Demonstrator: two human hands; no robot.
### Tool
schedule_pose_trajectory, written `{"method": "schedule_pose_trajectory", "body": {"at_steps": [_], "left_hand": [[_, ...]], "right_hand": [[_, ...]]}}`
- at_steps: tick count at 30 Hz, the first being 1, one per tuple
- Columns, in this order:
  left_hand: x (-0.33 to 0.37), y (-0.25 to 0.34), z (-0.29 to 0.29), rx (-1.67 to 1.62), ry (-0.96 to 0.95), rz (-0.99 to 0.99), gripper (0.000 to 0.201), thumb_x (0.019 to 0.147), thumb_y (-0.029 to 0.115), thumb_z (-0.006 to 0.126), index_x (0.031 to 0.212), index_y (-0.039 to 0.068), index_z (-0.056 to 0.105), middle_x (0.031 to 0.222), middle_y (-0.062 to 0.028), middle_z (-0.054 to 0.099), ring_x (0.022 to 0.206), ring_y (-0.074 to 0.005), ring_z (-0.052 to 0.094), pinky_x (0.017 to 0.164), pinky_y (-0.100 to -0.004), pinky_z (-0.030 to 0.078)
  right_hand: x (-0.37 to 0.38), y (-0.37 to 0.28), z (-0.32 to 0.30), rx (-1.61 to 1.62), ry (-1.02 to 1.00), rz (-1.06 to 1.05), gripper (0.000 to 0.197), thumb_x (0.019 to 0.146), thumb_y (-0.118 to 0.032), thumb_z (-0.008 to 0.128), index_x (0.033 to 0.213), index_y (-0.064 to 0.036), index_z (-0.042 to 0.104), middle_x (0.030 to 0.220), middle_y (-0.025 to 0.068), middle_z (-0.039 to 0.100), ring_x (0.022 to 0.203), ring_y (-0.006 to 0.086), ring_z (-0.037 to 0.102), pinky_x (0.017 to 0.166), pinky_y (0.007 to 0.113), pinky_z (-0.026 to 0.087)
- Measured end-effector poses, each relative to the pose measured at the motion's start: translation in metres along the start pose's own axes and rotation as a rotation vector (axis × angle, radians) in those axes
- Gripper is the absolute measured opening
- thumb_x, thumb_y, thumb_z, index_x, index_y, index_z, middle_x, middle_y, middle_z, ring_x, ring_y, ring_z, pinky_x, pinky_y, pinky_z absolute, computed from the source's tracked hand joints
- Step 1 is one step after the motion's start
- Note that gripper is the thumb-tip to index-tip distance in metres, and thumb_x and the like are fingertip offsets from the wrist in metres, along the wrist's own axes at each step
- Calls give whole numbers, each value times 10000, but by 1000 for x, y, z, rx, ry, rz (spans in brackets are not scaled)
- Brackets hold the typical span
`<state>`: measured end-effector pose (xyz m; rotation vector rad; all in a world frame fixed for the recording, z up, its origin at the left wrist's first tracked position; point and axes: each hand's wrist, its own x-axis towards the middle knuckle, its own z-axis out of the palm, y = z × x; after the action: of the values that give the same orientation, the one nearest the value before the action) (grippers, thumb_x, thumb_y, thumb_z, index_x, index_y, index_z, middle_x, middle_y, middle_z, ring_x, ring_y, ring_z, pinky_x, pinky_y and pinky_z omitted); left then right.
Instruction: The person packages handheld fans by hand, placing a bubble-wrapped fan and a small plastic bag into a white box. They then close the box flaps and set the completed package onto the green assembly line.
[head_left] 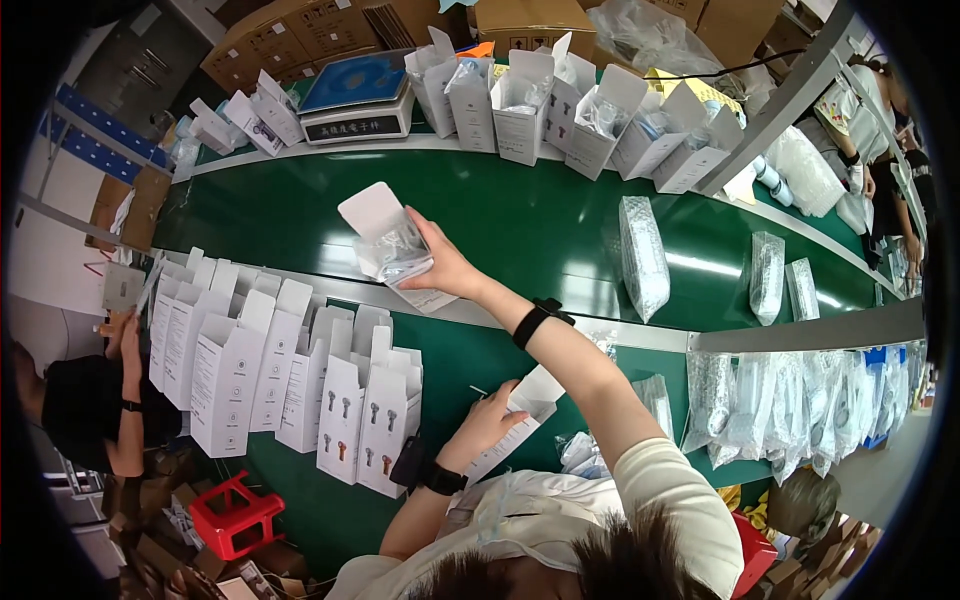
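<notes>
My right hand reaches across to the far side of the near table edge, gripping an open white box with its flap up. Clear plastic wrapping shows in the mouth of that box. Close to my body, my left hand is closed around a second white box, tilted, its flap raised. Left of it stand several upright white boxes with open tops, some printed with small device pictures. A dark object rests against the nearest of them.
A green conveyor belt carries several bubble-wrapped packages. Beyond it stand a scale and several filled open boxes. More wrapped packages are lined up at right, near a grey post. Other people work at left and far right.
</notes>
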<state>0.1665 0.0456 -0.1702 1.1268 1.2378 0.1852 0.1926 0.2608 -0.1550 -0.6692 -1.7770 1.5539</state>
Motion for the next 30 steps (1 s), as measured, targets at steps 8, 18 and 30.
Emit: {"method": "schedule_pose_trajectory", "body": {"at_steps": [8, 18, 30], "left_hand": [[-45, 19, 5, 77, 142, 465, 782, 679, 221, 728, 1324, 87, 307, 1278, -157, 389, 1070, -293, 439, 895, -343, 378], [-57, 43, 4, 206, 243, 667, 726, 632, 216, 759, 1253, 109, 400, 1140, -143, 412, 1059, -317, 422, 913, -382, 357], [-21, 38, 21, 21, 639, 742, 723, 552, 103, 816, 1039, 79, 283, 1176, -204, 409, 1011, -352, 489, 845, -407, 416]], "right_hand": [[-100, -2, 6, -179, 289, -84, 1176, 510, -182, 833, 1389, -66, 61, 1376, 179, 198, 1275, 297, 229, 1042, 363, 223], [-123, 9, -171, -1303, 658, 664, 854, 687, -337, 689, 1367, -147, 208, 1230, 228, 366, 1109, 327, 393, 875, 420, 392], [-192, -135, -116, 542, 1142, 30, 663, 763, -19, 576, 1291, -120, 187, 1123, 133, 449, 998, 264, 513, 811, 373, 467]]}}
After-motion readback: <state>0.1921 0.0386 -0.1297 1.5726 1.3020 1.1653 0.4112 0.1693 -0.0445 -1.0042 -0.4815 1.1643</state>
